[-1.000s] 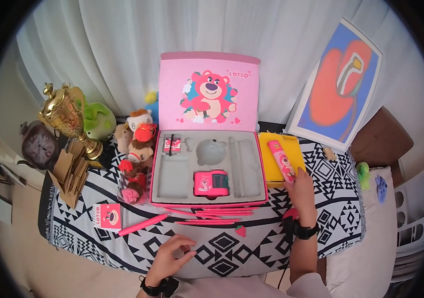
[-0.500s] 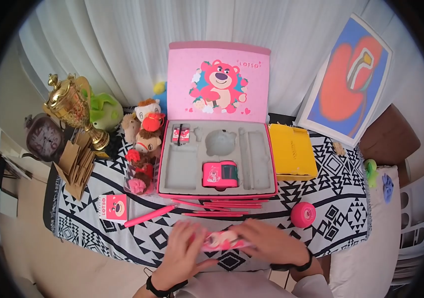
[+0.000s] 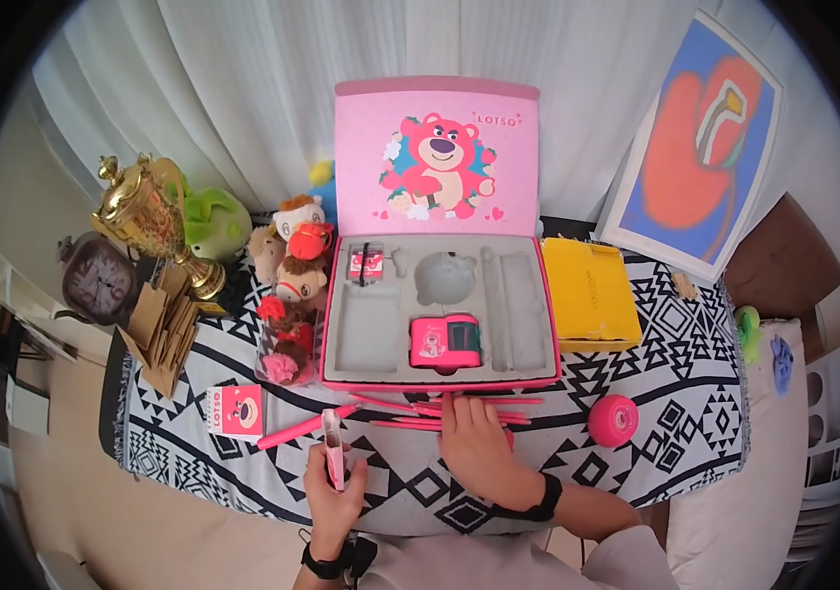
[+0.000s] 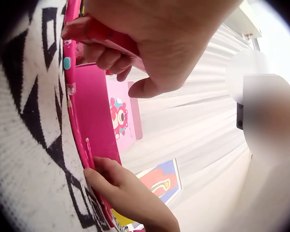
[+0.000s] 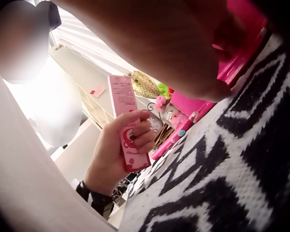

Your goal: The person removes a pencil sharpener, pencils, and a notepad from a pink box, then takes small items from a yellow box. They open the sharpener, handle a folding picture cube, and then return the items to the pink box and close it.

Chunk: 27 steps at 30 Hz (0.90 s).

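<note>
My left hand (image 3: pixel 333 492) grips a slim pink bear-printed box (image 5: pixel 118 92), upright over the front of the cloth. Small print shows on its upper end in the right wrist view. To the right, my right hand (image 3: pixel 484 452) is down on several pink pencils (image 3: pixel 410 424) lying before the gift box. Its fingers curve over them, with fingertips at the pencils in the left wrist view. A strawberry-shaped piece (image 3: pixel 510 439) peeks out beside that hand. Left of the pencils lie a thick pink pen (image 3: pixel 292 433) and a small bear-covered notebook (image 3: pixel 238 409).
Behind the pencils stands the open pink gift box (image 3: pixel 440 382), with a pink sharpener (image 3: pixel 432 340) in its grey insert. A yellow box (image 3: pixel 592 295) and a round pink item (image 3: pixel 613 420) are at the right. Plush toys (image 3: pixel 300 280) and a gold trophy (image 3: pixel 150 216) stand left.
The slim box came off the yellow box in my right hand, passed between both hands at the front, and is now in my left hand. My right hand has moved onto the pencils.
</note>
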{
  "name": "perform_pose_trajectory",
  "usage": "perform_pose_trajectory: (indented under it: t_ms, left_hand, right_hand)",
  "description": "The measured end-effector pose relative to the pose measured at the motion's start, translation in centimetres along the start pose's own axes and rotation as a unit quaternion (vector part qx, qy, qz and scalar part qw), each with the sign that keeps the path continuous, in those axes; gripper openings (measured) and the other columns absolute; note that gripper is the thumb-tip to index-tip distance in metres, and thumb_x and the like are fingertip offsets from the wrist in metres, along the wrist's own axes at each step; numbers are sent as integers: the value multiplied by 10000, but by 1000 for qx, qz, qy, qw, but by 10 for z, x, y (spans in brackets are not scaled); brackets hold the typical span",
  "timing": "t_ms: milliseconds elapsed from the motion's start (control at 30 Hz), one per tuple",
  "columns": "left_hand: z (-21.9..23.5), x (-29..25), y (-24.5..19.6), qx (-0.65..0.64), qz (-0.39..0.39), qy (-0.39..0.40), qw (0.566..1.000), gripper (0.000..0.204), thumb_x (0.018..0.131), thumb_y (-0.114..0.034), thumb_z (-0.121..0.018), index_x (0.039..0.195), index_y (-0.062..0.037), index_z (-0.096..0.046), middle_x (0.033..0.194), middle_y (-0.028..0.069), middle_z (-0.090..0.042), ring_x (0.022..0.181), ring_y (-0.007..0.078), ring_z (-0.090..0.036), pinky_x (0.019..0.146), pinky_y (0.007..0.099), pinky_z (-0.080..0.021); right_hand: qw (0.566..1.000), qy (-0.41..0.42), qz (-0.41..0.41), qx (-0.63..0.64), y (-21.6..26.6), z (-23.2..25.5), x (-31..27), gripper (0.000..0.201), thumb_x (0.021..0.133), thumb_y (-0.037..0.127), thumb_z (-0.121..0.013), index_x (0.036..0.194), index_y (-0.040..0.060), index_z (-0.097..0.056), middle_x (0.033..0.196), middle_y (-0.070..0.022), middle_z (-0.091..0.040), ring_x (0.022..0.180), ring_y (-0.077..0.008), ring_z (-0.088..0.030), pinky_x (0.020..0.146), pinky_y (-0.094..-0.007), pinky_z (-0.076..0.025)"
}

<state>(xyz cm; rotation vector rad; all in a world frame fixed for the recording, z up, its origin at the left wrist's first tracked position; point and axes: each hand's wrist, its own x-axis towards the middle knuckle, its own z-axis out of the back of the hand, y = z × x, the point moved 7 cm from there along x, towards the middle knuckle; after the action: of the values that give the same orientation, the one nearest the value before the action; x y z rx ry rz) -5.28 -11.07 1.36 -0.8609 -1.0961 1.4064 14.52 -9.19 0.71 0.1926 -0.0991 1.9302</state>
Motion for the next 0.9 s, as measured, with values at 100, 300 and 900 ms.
perform_pose_trajectory:
  t_ms: [100, 300, 900]
  left_hand:
    - [-2, 1, 5, -6, 12, 0, 1000, 200, 801, -4, -672, 951, -36, -543, 657, -59, -384, 580, 33, -340, 523, 211, -272]
    - [-7, 1, 6, -11, 26, 15, 999, 188, 808, -11, -667, 953, -32, -548, 669, -57, -392, 588, 37, -350, 533, 211, -289]
    - [2, 14, 3, -189, 83, -56, 977, 162, 877, -106, -626, 972, -22, -524, 648, -15, -467, 404, 48, -379, 356, 205, -255]
  right_hand:
    - [999, -20, 17, 38, -1, 6, 8, 350, 786, 118, -531, 1069, -87, -558, 975, -170, -541, 913, -283, -509, 790, -384, -423]
    - [996, 3, 80, -36, 9, 7, 4, 219, 785, 127, -536, 958, -1, -574, 912, -130, -530, 894, -252, -500, 765, -352, -419]
    - [757, -183, 2, 627, -66, 63, -9, 215, 975, 189, -549, 895, 66, -392, 727, -64, -488, 586, -143, -480, 557, -264, -421]
